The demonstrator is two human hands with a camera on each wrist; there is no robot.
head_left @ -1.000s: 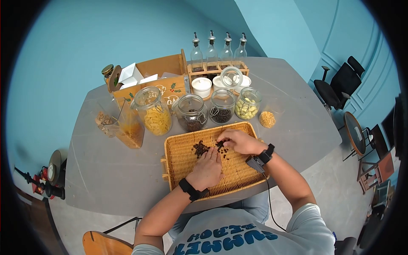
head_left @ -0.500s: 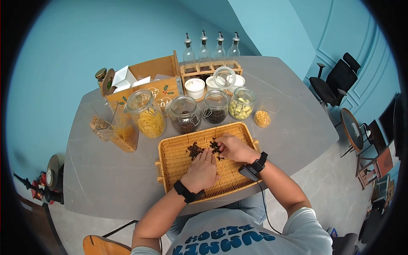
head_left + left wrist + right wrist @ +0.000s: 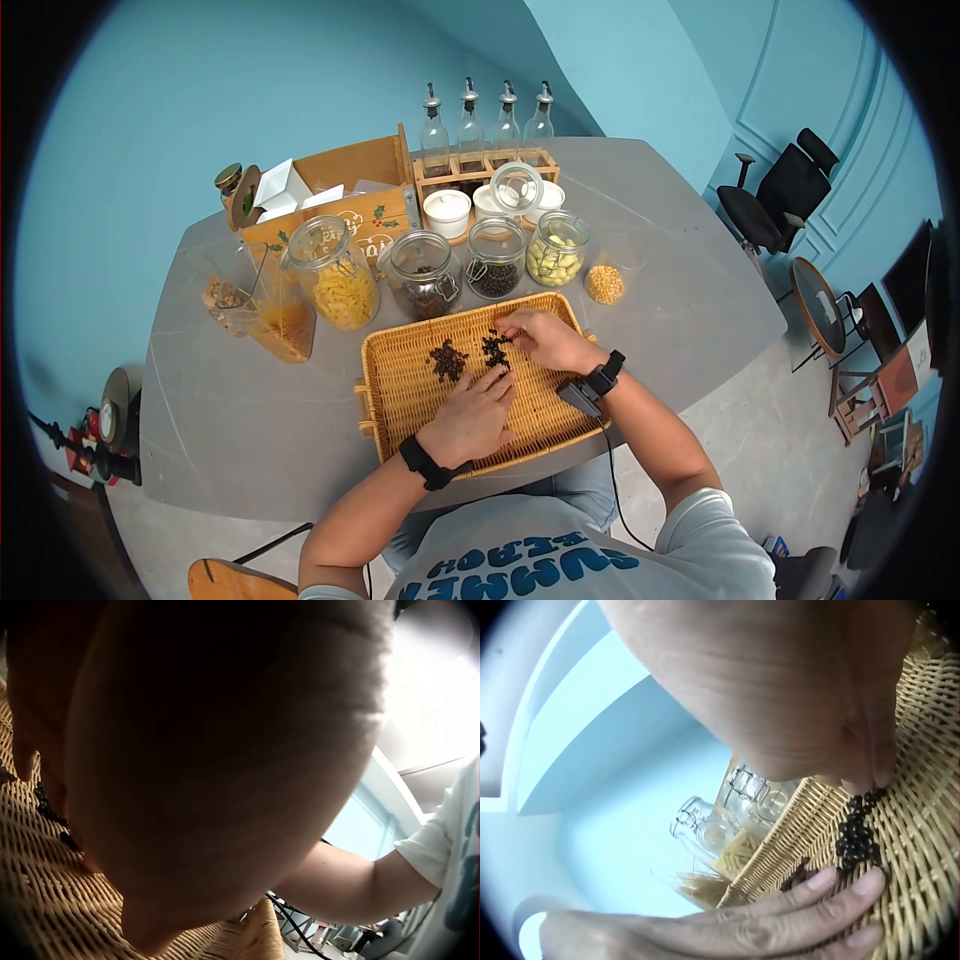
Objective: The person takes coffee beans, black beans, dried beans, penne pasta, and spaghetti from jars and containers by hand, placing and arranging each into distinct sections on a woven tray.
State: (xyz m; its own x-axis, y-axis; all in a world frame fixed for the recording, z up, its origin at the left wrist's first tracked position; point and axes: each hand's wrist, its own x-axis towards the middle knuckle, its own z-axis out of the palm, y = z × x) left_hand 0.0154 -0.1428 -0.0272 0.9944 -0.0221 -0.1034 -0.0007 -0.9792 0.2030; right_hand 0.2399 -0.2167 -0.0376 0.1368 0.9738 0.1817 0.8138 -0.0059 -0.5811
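Resting flat on the wicker tray, your left hand lies with fingers straight, their tips at the small dark beans; it grips nothing. Your right hand sits at 1 o'clock from the left, its curled fingertips pinching at the top of that same bean cluster, as the right wrist view shows. A second heap of dark pieces lies just beside the first, at its 9 o'clock, touched by neither hand. Both heaps sit in the far half of the tray.

Containers, along the tray's far edge from 10 to 2 o'clock:
- pasta jar, lid raised, about half full of yellow pasta
- brown-contents jar, part filled
- dark bean jar, low fill
- pale bean jar, lid open, about half full
- small cup of yellow kernels

Behind them stand white lidded pots, a rack of four glass bottles and a wooden box. A clear bag with pasta lies at 9 o'clock.

The jars stand near the tray's far rim, leaving little room there. The tray's near edge sits close to the grey table's edge. Bare table opens at 8 o'clock and at 3 o'clock.
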